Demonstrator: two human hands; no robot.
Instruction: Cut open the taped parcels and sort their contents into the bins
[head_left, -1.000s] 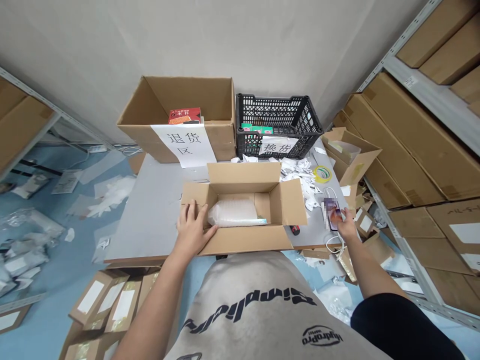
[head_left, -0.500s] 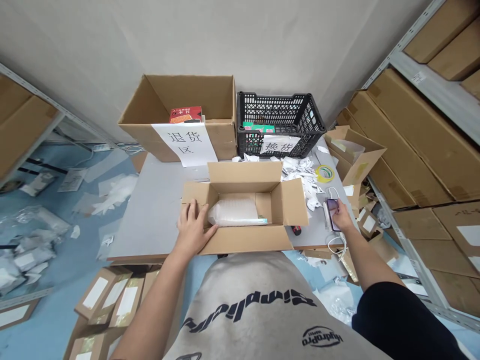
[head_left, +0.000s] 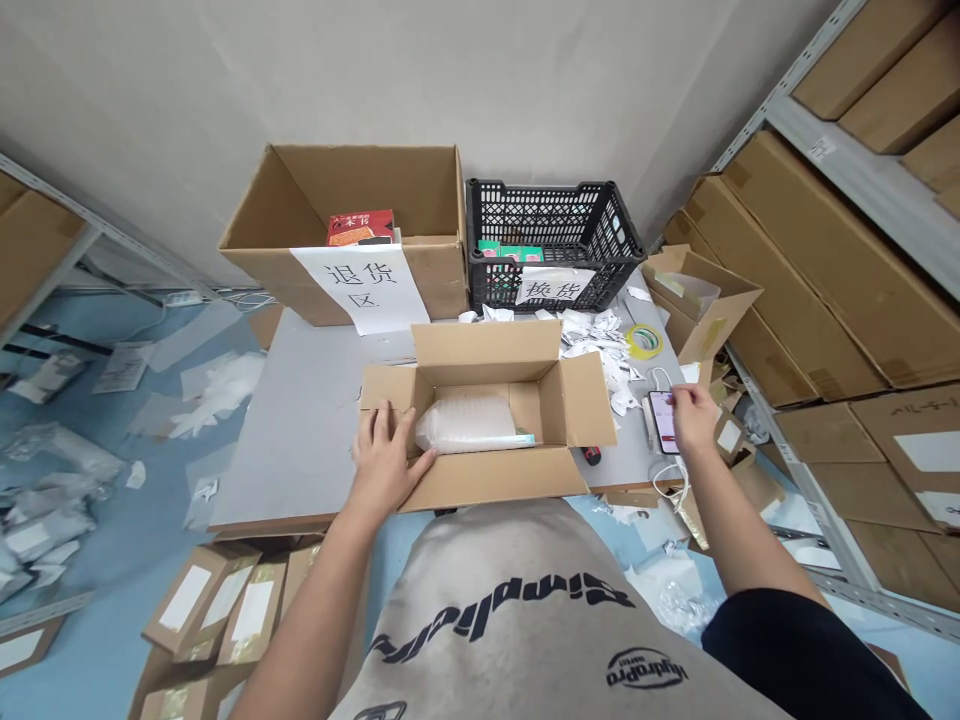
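Observation:
An open cardboard box (head_left: 489,478) stands in front of me with its flaps folded out. Inside lies a bubble-wrapped item (head_left: 472,420), with a thin pale-blue printed edge along its near side. My left hand (head_left: 384,460) rests on the box's left flap and near corner, open with fingers apart. On the right side of the table lies a phone (head_left: 663,420), its screen lit white and pink. My right hand (head_left: 694,415) is at the phone's upper right edge, fingers curled together, with nothing visible in them.
Behind the box stand a large carton (head_left: 420,275) with a red book (head_left: 361,227) in it and a black plastic crate (head_left: 555,230). Torn paper (head_left: 600,335) and a tape roll (head_left: 643,341) lie on the right. Shelves of cartons (head_left: 817,300) stand farther right.
My right hand has drawn up and back from the phone's lower right edge, and its fingers have curled. The phone screen has turned from dark purple to white and pink. My left hand stays.

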